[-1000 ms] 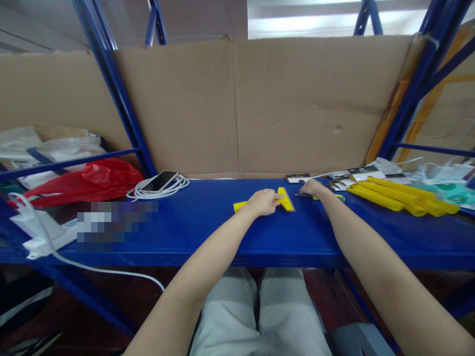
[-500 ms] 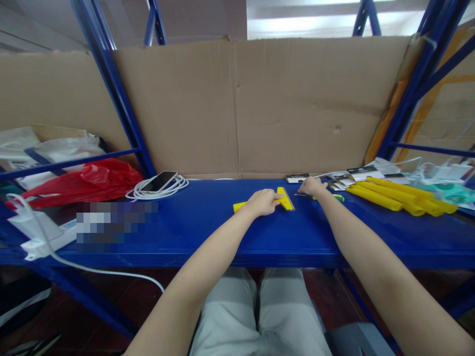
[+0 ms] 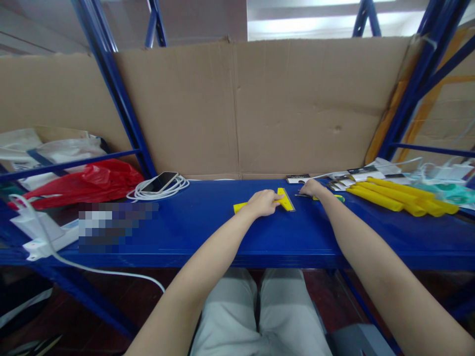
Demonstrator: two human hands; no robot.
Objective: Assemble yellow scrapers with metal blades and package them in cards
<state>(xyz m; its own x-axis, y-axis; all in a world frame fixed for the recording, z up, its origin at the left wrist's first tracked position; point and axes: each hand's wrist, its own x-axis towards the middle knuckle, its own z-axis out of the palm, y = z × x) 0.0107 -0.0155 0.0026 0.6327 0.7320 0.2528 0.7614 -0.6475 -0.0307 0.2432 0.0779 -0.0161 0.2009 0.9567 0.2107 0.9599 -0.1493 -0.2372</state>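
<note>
A yellow scraper (image 3: 285,199) with a wide T-shaped head and a clear edge lies low over the blue tabletop. My left hand (image 3: 264,202) is closed around its handle near the head, and the handle's end shows left of the wrist. Further right, my right hand (image 3: 312,188) reaches down over a screwdriver (image 3: 339,198) with a yellow-green handle. Its fingers look curled on the tool, though the fingertips are partly hidden. The thin metal shaft pokes out to the left of that hand. Just behind it lies a small black-and-white package (image 3: 297,178).
Several yellow tubular handles (image 3: 393,195) lie at the right, beside small packets (image 3: 339,182). At the left are a phone (image 3: 160,182) on a coiled white cable (image 3: 181,184), a red bag (image 3: 111,175) and a white power strip (image 3: 44,244). Cardboard (image 3: 297,109) walls the back.
My right thumb, stretched out to the right before, has drawn in out of sight. My left hand and the scraper hold their place.
</note>
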